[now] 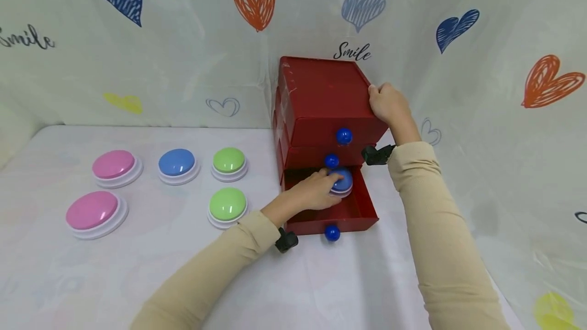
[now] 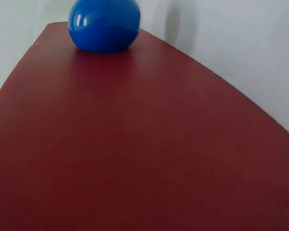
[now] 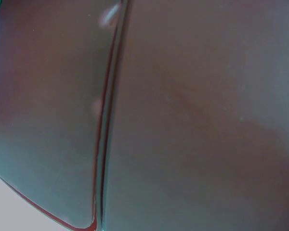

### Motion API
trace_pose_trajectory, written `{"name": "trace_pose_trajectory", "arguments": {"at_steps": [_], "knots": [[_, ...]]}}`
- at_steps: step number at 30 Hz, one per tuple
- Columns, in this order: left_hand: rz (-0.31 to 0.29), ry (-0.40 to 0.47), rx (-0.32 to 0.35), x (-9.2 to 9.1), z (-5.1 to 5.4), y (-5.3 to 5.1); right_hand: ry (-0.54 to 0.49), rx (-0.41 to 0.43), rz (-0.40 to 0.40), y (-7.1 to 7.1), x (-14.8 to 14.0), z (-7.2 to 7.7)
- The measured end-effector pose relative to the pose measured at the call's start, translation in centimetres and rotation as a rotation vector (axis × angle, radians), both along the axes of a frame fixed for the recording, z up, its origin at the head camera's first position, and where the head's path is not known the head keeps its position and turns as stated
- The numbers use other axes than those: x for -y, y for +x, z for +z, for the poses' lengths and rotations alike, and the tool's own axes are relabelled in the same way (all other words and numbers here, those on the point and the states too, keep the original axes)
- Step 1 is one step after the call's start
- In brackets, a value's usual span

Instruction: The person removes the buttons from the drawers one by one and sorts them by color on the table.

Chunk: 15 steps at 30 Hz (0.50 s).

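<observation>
My left hand (image 1: 315, 191) reaches into the pulled-out bottom drawer (image 1: 305, 227) of a red drawer cabinet (image 1: 330, 88) and grips a blue dome button (image 1: 342, 181) with a white base. The button sits within the drawer, tilted slightly. On the cabinet's upper right edge, my right hand (image 1: 391, 105) holds on, with part of its fingers over the top. A blue knob (image 2: 104, 24) on the red drawer front (image 2: 139, 134) fills the left wrist view. Only the cabinet's dark red panels (image 3: 197, 120) show in the right wrist view.
Left of the cabinet on the white table (image 1: 174, 269) stand two pink buttons (image 1: 91, 210), another blue button (image 1: 177, 162) and two green buttons (image 1: 228, 204). The upper drawers carry blue knobs (image 1: 344, 136). Behind hangs a heart-printed cloth (image 1: 183, 55).
</observation>
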<state>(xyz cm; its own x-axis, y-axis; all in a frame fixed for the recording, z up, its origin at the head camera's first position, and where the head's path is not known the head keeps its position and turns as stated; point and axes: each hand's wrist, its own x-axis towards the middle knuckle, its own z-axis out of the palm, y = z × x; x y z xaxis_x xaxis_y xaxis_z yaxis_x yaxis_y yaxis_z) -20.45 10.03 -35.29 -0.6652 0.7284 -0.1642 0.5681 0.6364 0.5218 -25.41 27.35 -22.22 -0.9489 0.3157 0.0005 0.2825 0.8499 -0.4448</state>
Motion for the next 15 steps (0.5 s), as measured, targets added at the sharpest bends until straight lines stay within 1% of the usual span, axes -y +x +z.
{"name": "trace_pose_trajectory", "arguments": {"at_steps": [7, 11, 15], "knots": [[0.013, -0.062, 0.030, -0.9, -0.3, -0.7, -0.002, -0.010, -0.002, 0.0, 0.1, 0.0], [0.012, -0.060, 0.059, -1.1, -0.7, -1.1, -0.006, -0.009, -0.002, 0.1, 0.1, -0.1], [0.027, -0.042, 0.105, -1.1, -1.2, -1.4, -0.009, -0.004, 0.000, 0.1, 0.1, -0.1]]}}
